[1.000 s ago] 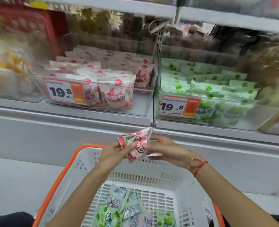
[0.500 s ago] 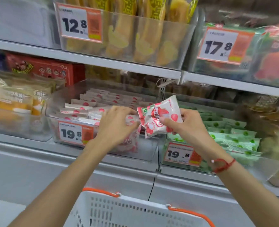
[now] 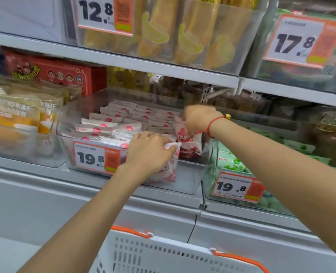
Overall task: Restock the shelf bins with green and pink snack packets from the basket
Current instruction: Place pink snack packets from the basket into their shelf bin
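Pink packet (image 3: 189, 143) stands upright at the clear bin's (image 3: 188, 180) right end, pinched by the right hand (image 3: 197, 120); the left hand (image 3: 149, 152) lies flat-fingered on packets beside it.

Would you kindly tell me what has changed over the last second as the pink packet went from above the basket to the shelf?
The right hand carried the pink packet up from above the basket into the pink bin, still pinching its top. The left hand let go and now presses the front packets there. The green bin is unchanged.
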{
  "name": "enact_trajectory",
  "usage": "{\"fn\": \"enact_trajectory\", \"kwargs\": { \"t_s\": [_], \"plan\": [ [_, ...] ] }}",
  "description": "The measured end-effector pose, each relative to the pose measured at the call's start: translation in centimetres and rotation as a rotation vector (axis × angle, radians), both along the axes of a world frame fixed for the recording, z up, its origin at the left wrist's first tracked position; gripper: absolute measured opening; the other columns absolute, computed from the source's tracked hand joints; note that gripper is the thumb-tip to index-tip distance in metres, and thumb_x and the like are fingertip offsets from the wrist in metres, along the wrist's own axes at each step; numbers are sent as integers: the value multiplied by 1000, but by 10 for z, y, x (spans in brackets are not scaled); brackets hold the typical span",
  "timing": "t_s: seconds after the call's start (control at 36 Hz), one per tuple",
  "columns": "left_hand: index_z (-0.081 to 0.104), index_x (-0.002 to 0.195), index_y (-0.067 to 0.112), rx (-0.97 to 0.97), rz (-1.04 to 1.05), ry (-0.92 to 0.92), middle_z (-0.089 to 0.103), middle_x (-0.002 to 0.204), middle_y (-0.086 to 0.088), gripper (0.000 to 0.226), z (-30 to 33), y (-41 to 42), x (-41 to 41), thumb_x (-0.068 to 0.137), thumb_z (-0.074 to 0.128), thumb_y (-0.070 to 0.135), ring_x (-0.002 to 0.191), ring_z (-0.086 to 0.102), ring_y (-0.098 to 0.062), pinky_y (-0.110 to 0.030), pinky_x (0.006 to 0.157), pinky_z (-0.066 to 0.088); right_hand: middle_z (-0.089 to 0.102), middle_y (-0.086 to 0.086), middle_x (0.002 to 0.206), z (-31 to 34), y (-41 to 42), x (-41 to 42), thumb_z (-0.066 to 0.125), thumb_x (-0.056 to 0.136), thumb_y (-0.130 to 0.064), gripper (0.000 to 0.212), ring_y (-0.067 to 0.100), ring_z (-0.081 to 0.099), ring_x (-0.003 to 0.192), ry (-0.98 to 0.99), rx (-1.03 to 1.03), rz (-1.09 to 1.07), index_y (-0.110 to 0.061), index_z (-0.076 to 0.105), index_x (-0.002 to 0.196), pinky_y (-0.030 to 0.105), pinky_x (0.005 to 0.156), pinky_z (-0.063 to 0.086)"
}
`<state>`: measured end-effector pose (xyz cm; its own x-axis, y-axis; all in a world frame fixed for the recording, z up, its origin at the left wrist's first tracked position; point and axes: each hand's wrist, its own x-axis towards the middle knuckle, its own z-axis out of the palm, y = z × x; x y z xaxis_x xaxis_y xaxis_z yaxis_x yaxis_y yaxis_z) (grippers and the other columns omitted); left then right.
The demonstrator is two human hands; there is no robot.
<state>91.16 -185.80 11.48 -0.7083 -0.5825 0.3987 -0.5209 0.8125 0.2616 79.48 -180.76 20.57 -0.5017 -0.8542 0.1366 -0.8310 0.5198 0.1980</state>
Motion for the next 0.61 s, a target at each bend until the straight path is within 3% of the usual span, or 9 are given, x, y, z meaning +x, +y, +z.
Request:
{"fn": "enact_trajectory", "kwargs": {
  "t_s": [0.14, 0.31, 0.42, 0.61],
  "plan": [
    [63, 122, 34, -24, -3, -11, 62, 126, 1, 40, -2, -2, 0, 94, 39, 51, 119, 48, -22, -32, 93, 32, 59, 12, 124, -34, -13, -2, 55, 92, -18, 30, 28, 57, 113, -28, 140, -23, -7, 58, 121, 33, 84, 44],
    [60, 125, 36, 14, 4, 9, 57, 133, 4, 42, -1, 0, -1, 94, 38, 54, 124, 43, -20, -31, 99, 30, 61, 11, 120, -45, -15, -15, 50, 96, -23, 27, 28, 59, 109, 82, 59, 12, -9, 59, 117, 31, 82, 45],
    [58, 127, 37, 11, -8, -8, 56, 134, 5, 42, -1, 2, 2, 95, 37, 53, 125, 42, -20, -31, 99, 29, 62, 14, 115, -28, -8, -14, 54, 91, -11, 22, 29, 60, 105, 41, 23, 30, -5, 60, 112, 31, 72, 40],
    [57, 128, 36, 15, -7, -27, 54, 137, 6, 42, 1, 4, 3, 96, 36, 53, 126, 40, -19, -31, 101, 27, 59, 16, 118, -36, -10, -11, 45, 92, 0, 29, 33, 58, 108, 169, -62, 73, -2, 57, 117, 35, 84, 47]
  ]
}}
